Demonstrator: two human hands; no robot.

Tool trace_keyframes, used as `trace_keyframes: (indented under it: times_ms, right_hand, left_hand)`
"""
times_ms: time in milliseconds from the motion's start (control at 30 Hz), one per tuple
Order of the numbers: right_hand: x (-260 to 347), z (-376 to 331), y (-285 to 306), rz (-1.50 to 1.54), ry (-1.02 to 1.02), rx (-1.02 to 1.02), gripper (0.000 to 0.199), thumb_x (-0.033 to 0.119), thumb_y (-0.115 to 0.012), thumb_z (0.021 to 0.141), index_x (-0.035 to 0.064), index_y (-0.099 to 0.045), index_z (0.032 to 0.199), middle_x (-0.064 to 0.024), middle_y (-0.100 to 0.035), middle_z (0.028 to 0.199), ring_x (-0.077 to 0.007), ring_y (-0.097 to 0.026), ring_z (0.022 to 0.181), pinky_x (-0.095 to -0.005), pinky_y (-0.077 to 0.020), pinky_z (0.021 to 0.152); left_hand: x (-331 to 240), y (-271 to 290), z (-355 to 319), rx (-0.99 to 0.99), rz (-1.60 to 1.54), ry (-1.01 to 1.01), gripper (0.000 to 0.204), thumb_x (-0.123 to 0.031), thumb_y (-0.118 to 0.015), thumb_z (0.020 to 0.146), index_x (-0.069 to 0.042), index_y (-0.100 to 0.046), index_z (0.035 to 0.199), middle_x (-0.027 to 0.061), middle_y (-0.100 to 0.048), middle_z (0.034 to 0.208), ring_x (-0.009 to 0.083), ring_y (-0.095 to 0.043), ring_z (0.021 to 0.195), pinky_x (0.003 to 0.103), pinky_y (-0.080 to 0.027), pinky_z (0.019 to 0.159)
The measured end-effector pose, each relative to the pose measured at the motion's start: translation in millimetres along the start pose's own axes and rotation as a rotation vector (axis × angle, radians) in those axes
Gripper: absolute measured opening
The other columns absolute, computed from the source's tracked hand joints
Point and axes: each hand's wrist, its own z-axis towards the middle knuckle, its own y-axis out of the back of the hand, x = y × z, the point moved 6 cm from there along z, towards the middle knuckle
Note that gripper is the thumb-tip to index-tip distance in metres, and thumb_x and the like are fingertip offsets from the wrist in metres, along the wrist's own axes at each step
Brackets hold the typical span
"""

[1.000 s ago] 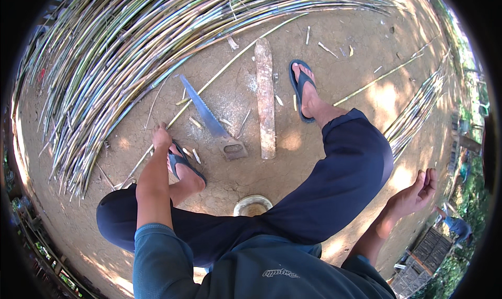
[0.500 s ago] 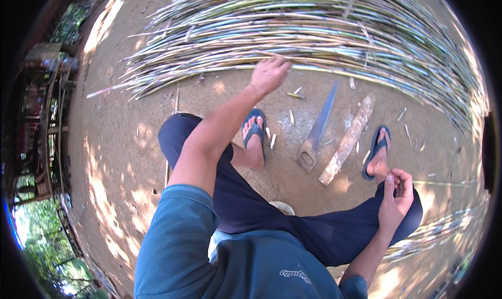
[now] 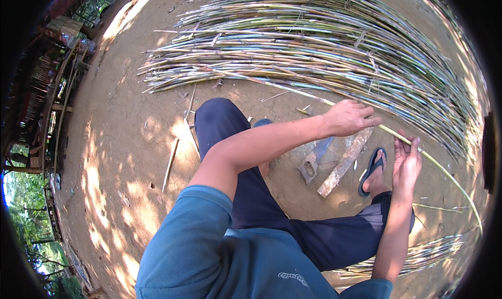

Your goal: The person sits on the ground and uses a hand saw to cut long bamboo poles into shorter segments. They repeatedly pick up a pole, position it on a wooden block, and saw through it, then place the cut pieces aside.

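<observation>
A long, thin bamboo pole (image 3: 451, 177) slants across in front of me, from the near edge of the big pile out past my right hand, where it curves toward me. My left hand (image 3: 351, 117) is closed round it, above the saw and the log. Farther right, my right hand (image 3: 407, 163) has the pole between thumb and fingers in a loose grip, palm turned up. Below my left forearm lies a handsaw (image 3: 312, 163) with a wooden handle, its blade partly covered. Beside it is a short, rough log (image 3: 342, 165).
A broad pile of bamboo poles (image 3: 293, 50) spreads along the far side. A smaller bundle (image 3: 418, 254) lies at the near right. Thin sticks (image 3: 171, 163) and cut scraps are on the dirt ground (image 3: 104, 194). My sandalled foot (image 3: 374, 173) stands right of the log.
My left hand has moved right and nearer from the pile's edge, gripping a bamboo pole. The pole now reaches my right hand, which has risen and taken it. The view has shifted.
</observation>
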Motion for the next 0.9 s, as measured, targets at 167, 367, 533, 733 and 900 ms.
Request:
trace_keyframes:
  times_ms: [167, 367, 533, 733, 900]
  right_hand:
    - [71.2, 49.7, 110.0, -0.158, 0.302, -0.228, 0.031, 0.032, -0.049, 0.104, 0.0009, -0.054, 0.105, -0.0202, -0.068, 0.102, -0.0192, -0.067, 0.086, -0.0262, -0.0571, 0.074]
    - [144.7, 153.8, 343.5, -0.197, 0.287, -0.487, 0.034, 0.033, -0.038, 0.107, 0.0033, -0.056, 0.107, -0.0156, -0.069, 0.107, -0.0136, -0.06, 0.073, -0.0218, -0.0469, 0.056]
    - [143.9, 179.8, 409.3, -0.055, 0.17, -0.673, 0.027, 0.021, -0.036, 0.106, 0.0021, -0.047, 0.121, -0.0169, -0.067, 0.115, -0.0156, -0.058, 0.072, -0.0241, -0.0456, 0.052]
    - [-1.5, 194.7, 309.5, -0.048, -0.241, -0.563, 0.025, 0.017, -0.043, 0.103, 0.0005, -0.053, 0.12, -0.0158, -0.068, 0.108, -0.0168, -0.056, 0.068, -0.0241, -0.0504, 0.057]
    - [-92.0, 164.3, 179.7, -0.304, -0.293, -0.309, 0.026, 0.011, -0.042, 0.099, 0.0044, -0.061, 0.116, -0.0101, -0.071, 0.101, -0.0151, -0.066, 0.08, -0.0286, -0.0549, 0.067]
  left_hand:
    - [58.5, -7.6, -30.2, 0.207, -0.117, 0.329, 0.024, -0.019, -0.063, 0.085, -0.015, -0.064, 0.109, 0.0094, -0.07, 0.088, 0.0279, -0.069, 0.071, 0.042, -0.056, 0.06]
    - [187.1, 57.9, -140.7, 0.755, -0.068, 0.463, 0.035, -0.043, -0.062, 0.091, -0.008, -0.069, 0.092, 0.0186, -0.066, 0.074, 0.0384, -0.064, 0.073, 0.049, -0.05, 0.067]
    - [249.5, 149.8, -218.7, 0.793, 0.116, 0.862, 0.055, -0.06, -0.067, 0.079, -0.005, -0.073, 0.084, 0.0151, -0.059, 0.06, 0.0286, -0.056, 0.055, 0.042, -0.042, 0.057]
    - [193.0, 145.1, -204.4, 0.679, -0.107, 0.755, 0.039, -0.039, -0.063, 0.09, 0.0, -0.059, 0.092, 0.0139, -0.051, 0.067, 0.0266, -0.047, 0.06, 0.037, -0.041, 0.062]
    - [161.4, 125.9, -157.8, 0.657, 0.03, 0.541, 0.026, -0.03, -0.056, 0.098, -0.004, -0.061, 0.099, 0.0224, -0.063, 0.077, 0.0433, -0.061, 0.073, 0.049, -0.046, 0.063]
